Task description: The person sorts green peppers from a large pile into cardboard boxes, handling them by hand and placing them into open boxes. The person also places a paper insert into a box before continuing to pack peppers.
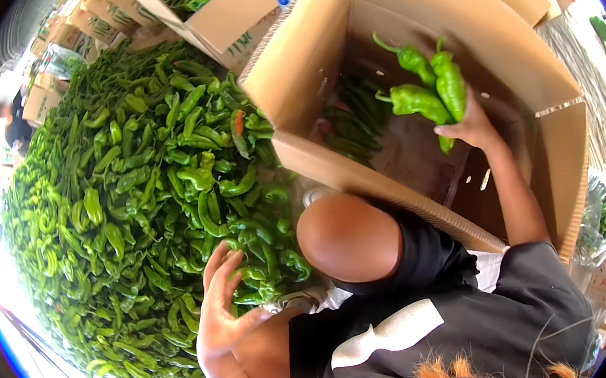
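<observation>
My right hand (470, 123) reaches into a large open cardboard box (407, 193) and is closed round a few long green peppers (423, 99), their stems pointing up and to the left. Darker green peppers (354, 117) lie on the box's bottom, in its left corner. My left hand (222, 301) hangs over the near right edge of a wide heap of green peppers (149, 205), its fingers apart and nothing visible in them. One pepper with a red patch (238, 123) lies on the heap beside the box.
My bent knee (349, 239) is between the heap and the box. Behind stand another carton (227, 27) with peppers in it and a row of cartons (97, 19). A clear plastic bag (602, 224) with green contents is at the right. A person (15, 123) is at the far left.
</observation>
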A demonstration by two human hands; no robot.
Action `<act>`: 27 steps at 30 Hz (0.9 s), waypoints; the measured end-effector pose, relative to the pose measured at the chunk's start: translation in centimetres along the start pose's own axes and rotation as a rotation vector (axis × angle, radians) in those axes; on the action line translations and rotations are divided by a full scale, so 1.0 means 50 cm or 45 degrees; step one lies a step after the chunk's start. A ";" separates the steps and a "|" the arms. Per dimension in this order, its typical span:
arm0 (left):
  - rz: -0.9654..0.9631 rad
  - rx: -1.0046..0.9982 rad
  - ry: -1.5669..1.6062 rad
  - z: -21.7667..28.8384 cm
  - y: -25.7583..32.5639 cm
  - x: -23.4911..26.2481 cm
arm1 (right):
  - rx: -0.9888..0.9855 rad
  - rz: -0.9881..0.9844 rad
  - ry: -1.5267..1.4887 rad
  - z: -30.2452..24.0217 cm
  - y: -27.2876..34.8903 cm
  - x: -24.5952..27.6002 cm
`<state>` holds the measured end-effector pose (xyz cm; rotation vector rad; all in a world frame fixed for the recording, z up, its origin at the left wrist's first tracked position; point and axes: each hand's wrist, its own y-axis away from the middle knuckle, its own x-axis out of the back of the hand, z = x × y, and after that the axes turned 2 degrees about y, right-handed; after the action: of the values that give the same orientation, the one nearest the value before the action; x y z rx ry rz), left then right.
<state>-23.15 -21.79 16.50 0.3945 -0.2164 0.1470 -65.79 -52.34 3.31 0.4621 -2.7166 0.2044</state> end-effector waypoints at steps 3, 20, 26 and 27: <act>0.141 0.091 0.114 -0.002 0.014 -0.016 | -0.210 -0.069 0.101 0.148 -0.011 -0.050; 0.284 0.732 0.467 -0.139 -0.010 -0.081 | -0.232 -0.243 0.256 0.354 -0.023 -0.377; 0.207 0.896 0.468 -0.126 -0.060 -0.091 | -0.119 -0.389 0.332 0.447 -0.036 -0.390; 0.183 0.880 0.436 -0.130 -0.057 -0.085 | -0.285 -0.415 0.103 0.438 -0.051 -0.394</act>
<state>-25.55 -22.24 8.62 1.0302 0.1563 0.4303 -55.11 -53.43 -24.26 0.7974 -2.5005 -0.1628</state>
